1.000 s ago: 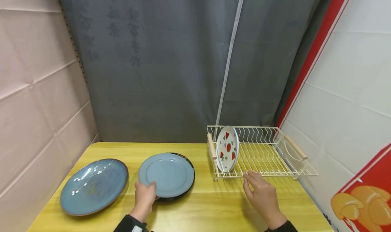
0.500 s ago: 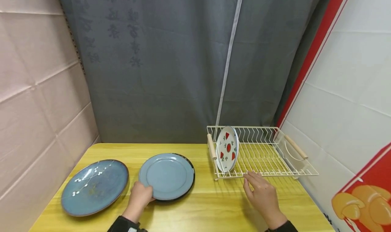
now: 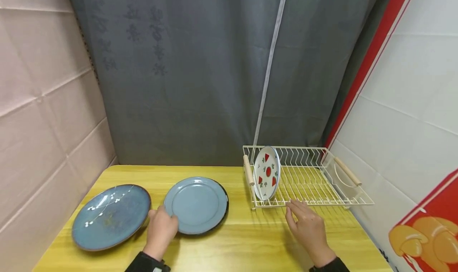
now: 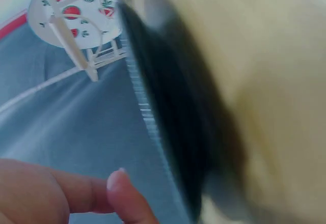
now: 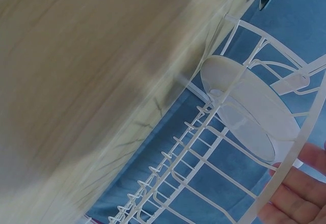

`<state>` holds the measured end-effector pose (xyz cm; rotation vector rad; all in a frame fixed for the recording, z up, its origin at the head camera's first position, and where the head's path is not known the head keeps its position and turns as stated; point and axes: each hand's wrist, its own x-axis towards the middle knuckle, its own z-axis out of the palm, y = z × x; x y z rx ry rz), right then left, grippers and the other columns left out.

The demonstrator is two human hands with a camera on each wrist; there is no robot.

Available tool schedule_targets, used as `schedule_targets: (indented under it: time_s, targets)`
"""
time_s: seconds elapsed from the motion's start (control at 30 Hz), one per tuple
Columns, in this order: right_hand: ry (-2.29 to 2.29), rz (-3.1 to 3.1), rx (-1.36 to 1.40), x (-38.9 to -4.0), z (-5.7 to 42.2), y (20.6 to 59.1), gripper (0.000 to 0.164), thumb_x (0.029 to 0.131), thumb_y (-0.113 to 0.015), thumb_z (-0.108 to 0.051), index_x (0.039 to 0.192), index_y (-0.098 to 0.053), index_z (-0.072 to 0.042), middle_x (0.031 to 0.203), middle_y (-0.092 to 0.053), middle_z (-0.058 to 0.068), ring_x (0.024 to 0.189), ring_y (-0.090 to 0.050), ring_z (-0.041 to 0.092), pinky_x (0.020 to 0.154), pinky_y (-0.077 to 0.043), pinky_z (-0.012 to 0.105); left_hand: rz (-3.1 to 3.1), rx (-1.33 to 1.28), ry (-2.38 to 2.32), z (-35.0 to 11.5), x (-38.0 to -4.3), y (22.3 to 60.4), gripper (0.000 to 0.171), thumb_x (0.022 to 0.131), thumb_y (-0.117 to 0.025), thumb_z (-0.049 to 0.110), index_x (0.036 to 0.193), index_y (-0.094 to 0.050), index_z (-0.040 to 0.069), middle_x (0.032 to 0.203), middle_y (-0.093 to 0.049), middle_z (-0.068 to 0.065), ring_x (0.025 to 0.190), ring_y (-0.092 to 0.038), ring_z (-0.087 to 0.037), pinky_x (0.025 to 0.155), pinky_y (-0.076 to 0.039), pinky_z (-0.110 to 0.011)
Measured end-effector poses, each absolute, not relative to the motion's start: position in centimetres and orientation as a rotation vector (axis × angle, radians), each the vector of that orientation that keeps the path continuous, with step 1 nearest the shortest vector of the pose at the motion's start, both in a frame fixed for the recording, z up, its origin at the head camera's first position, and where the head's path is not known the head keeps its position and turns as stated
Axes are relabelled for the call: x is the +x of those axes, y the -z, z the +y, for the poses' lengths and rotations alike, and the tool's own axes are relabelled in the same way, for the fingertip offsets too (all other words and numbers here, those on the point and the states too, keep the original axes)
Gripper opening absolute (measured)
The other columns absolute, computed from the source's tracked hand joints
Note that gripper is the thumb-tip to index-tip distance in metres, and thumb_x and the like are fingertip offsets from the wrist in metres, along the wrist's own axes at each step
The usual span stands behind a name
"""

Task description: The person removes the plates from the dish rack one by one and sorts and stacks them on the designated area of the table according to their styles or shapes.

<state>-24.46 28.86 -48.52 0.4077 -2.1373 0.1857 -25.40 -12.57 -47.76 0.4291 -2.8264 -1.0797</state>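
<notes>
A light blue-grey plate lies on a dark plate, of which only the rim shows. My left hand is beside their left edge, thumb and forefinger close together, with no plate between them in the left wrist view. The blue plate's ridged rim stands a little apart from the fingers there. A darker blue plate with white blossoms lies left of that hand. At the white wire dish rack, my right hand rests loosely extended fingertips on the front rail.
A white plate with red fruit patterns stands upright at the rack's left end, beside a wooden handle. Behind the yellow wooden table hangs a grey curtain. Cloth-like walls stand at both sides.
My left hand has let go of the blue-grey plate's edge and drawn slightly left. That plate now sits on the dark one. My right hand has stayed at the rack.
</notes>
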Motion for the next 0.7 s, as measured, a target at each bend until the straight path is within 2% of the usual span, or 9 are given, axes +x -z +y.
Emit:
schedule_targets:
  time_s: [0.23, 0.47, 0.7]
  targets:
    - [-0.189, -2.151, 0.403, -24.4, 28.7, 48.3, 0.016, 0.08, -0.065, -0.018, 0.089, -0.075, -0.009, 0.092, -0.076, 0.013, 0.082, -0.074, 0.03, 0.078, -0.058, 0.047, -2.74, 0.352, 1.146, -10.0, -24.7, 45.5, 0.046, 0.089, -0.05, 0.012, 0.129, -0.049, -0.011, 0.115, -0.042, -0.032, 0.07, -0.054, -0.028, 0.056, -0.042, -0.032]
    - [-0.182, -2.114, 0.41, -24.3, 28.6, 48.2, 0.017, 0.079, -0.064, -0.017, 0.088, -0.076, -0.008, 0.09, -0.076, 0.014, 0.079, -0.074, 0.031, 0.074, -0.059, 0.048, -2.695, 0.215, 1.184, -6.3, -24.1, 44.9, 0.046, 0.089, -0.056, 0.017, 0.13, -0.052, -0.003, 0.117, -0.046, -0.025, 0.072, -0.054, -0.021, 0.058, -0.044, -0.029]
    - [-0.204, -2.149, 0.384, -24.3, 28.6, 48.4, 0.017, 0.08, -0.065, -0.017, 0.09, -0.076, -0.008, 0.092, -0.076, 0.013, 0.083, -0.074, 0.03, 0.08, -0.058, 0.048, -2.644, 0.088, 1.201, -3.1, -24.1, 44.2, 0.043, 0.089, -0.06, 0.019, 0.129, -0.054, 0.005, 0.116, -0.047, -0.017, 0.077, -0.051, -0.018, 0.062, -0.042, -0.027]
